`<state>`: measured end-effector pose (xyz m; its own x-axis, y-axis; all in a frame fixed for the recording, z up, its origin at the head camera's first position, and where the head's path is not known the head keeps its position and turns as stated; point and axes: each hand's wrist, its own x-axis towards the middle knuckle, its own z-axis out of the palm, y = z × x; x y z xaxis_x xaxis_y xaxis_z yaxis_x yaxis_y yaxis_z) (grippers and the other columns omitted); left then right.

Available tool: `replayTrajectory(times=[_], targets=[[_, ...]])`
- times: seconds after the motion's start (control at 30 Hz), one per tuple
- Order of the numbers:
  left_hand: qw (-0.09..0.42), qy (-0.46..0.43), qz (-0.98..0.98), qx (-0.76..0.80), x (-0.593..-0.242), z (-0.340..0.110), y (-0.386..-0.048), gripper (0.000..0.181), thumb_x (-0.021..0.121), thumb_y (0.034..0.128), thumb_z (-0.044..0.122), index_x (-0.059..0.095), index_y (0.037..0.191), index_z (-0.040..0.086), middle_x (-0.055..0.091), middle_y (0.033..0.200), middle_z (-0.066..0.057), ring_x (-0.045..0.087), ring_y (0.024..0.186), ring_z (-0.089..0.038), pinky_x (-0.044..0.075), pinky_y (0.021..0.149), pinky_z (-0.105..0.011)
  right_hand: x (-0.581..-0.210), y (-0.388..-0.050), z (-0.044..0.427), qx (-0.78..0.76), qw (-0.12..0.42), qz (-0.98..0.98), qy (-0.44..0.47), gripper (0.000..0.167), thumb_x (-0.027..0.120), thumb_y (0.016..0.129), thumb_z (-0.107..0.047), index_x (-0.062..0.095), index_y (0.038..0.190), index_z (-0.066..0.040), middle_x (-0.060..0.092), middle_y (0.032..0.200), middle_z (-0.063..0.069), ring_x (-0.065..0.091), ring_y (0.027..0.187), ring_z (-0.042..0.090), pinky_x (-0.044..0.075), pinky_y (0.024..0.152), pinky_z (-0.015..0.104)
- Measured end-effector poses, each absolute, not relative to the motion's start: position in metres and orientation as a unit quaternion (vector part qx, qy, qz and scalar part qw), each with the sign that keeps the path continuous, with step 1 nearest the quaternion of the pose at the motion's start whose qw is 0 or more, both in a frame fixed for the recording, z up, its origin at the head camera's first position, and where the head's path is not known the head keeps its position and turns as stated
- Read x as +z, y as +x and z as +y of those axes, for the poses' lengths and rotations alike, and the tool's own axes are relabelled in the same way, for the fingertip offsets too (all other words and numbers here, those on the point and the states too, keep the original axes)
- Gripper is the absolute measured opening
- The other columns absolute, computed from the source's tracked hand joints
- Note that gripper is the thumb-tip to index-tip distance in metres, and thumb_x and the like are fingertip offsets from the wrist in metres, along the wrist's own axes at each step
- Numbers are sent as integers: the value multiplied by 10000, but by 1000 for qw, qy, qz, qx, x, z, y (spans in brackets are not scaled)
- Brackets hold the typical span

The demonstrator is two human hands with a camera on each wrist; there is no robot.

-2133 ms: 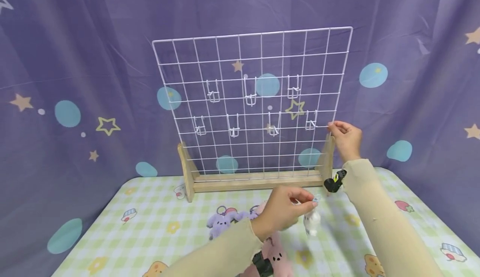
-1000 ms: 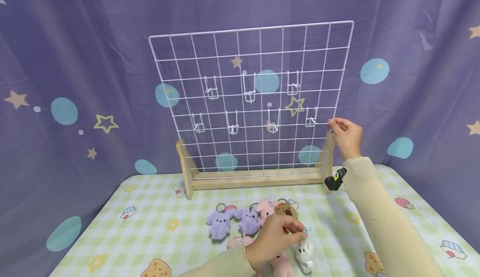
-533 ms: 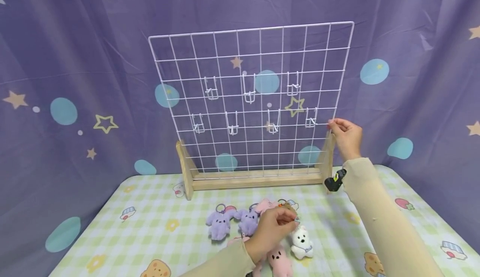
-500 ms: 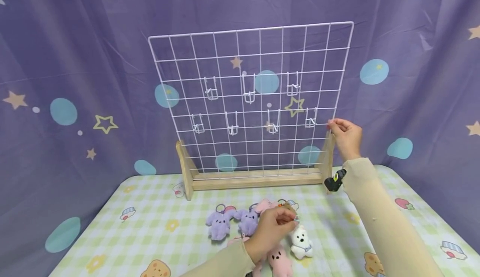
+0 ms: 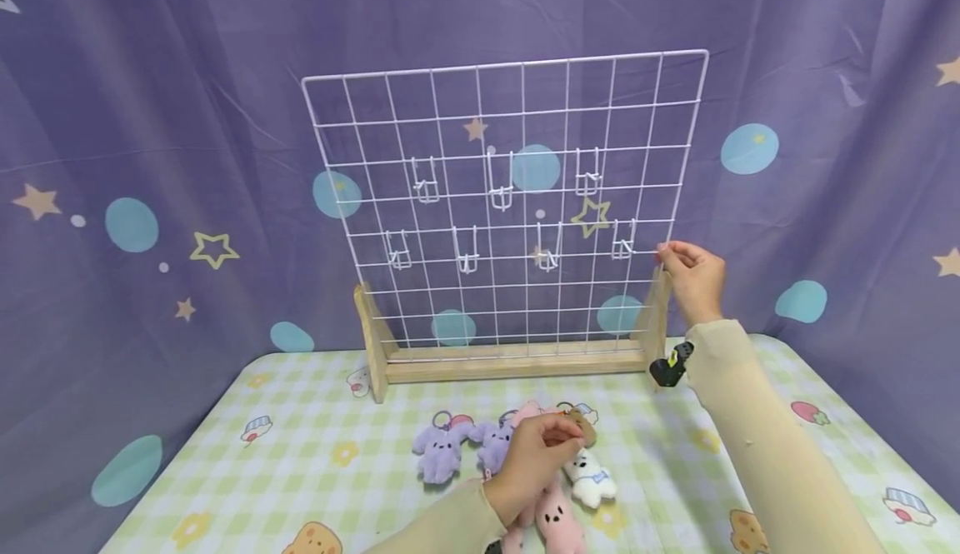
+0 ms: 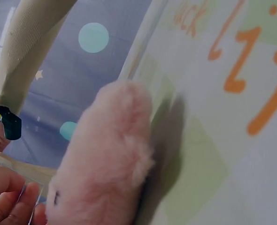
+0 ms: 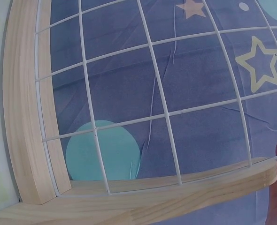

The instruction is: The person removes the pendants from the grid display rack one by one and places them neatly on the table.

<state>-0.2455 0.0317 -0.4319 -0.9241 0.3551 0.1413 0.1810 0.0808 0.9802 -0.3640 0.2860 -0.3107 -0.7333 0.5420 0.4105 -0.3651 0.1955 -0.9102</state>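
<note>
A small white dog plush keychain with a blue bow lies on the table, tilted, just right of my left hand. That hand's thumb and fingertips come together at the plush's top; thin clear loop lines show between the fingers in the left wrist view. With my right hand, I pinch the right edge of a white wire grid, just above its wooden stand. Several white hooks hang on the grid in two rows.
Two purple plush keychains lie left of my left hand. Pink plushes lie under and in front of it, one close up in the left wrist view. A brown plush sits behind. A checkered cloth covers the table; a purple curtain hangs behind.
My left hand has come down and to the left with the white plush, which now lies on the table. My right hand stays at the grid's edge.
</note>
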Motion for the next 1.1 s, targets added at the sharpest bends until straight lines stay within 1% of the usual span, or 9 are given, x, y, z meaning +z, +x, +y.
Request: replayTrajectory(times=[0.13, 0.23, 0.37, 0.5, 0.67, 0.8, 0.9, 0.97, 1.1], targets=[[68, 174, 729, 658, -429, 28, -243, 83, 695, 808, 24, 675, 884, -5, 673, 860, -13, 590, 766, -57, 489, 716, -180, -312, -366, 287, 635, 357, -682, -63, 187, 689, 861, -131, 675, 959, 28, 634, 632, -218, 616, 654, -5, 459, 581, 102], [65, 177, 727, 661, -427, 25, -242, 95, 697, 810, 33, 677, 888, -18, 681, 868, -62, 596, 763, -59, 492, 715, -182, -313, -368, 287, 634, 356, -683, -64, 200, 689, 862, -132, 673, 968, 37, 632, 630, -222, 620, 655, 5, 460, 578, 105], [68, 186, 727, 658, -426, 20, -242, 107, 690, 825, 39, 677, 906, -30, 692, 891, -97, 592, 756, -57, 478, 700, -185, -313, -371, 289, 633, 348, -689, -65, 184, 688, 864, -148, 668, 957, 10, 622, 622, -235, 613, 653, -3, 461, 585, 104], [58, 203, 744, 633, -424, 12, -246, 108, 685, 831, 52, 684, 926, 3, 702, 887, -91, 576, 719, -48, 472, 667, -183, -311, -375, 296, 640, 331, -690, -70, 179, 685, 866, -162, 658, 961, -13, 619, 620, -240, 603, 652, -22, 458, 592, 92], [43, 226, 755, 614, -412, -3, -252, 132, 667, 850, 70, 676, 961, -1, 698, 919, -112, 576, 728, -56, 478, 676, -193, -309, -378, 304, 642, 321, -693, -68, 217, 670, 875, -145, 644, 1008, 25, 624, 630, -239, 610, 659, -33, 461, 602, 81], [27, 232, 765, 601, -404, -20, -257, 146, 669, 863, 106, 675, 973, 10, 697, 921, -91, 585, 767, -71, 479, 708, -214, -307, -375, 310, 622, 326, -710, -57, 274, 650, 885, -118, 628, 1068, 85, 631, 659, -244, 604, 665, -62, 460, 612, 76], [13, 233, 774, 589, -402, -33, -262, 153, 666, 865, 108, 669, 978, 6, 697, 925, -100, 597, 783, -80, 479, 724, -226, -308, -370, 315, 604, 328, -725, -50, 339, 655, 887, -156, 619, 1104, 102, 633, 692, -258, 590, 692, -91, 450, 642, 69], [5, 234, 779, 581, -402, -43, -265, 155, 663, 865, 103, 663, 982, 1, 700, 938, -113, 607, 789, -84, 483, 727, -230, -310, -366, 321, 596, 327, -732, -40, 365, 661, 886, -190, 621, 1107, 98, 653, 731, -245, 586, 711, -103, 442, 663, 64], [-10, 222, 796, 564, -400, -64, -270, 165, 669, 861, 115, 660, 983, 4, 703, 947, -107, 624, 810, -82, 482, 746, -229, -315, -355, 333, 564, 309, -766, -20, 423, 660, 888, -281, 627, 1122, 69, 650, 772, -274, 582, 740, -128, 421, 704, 59]])
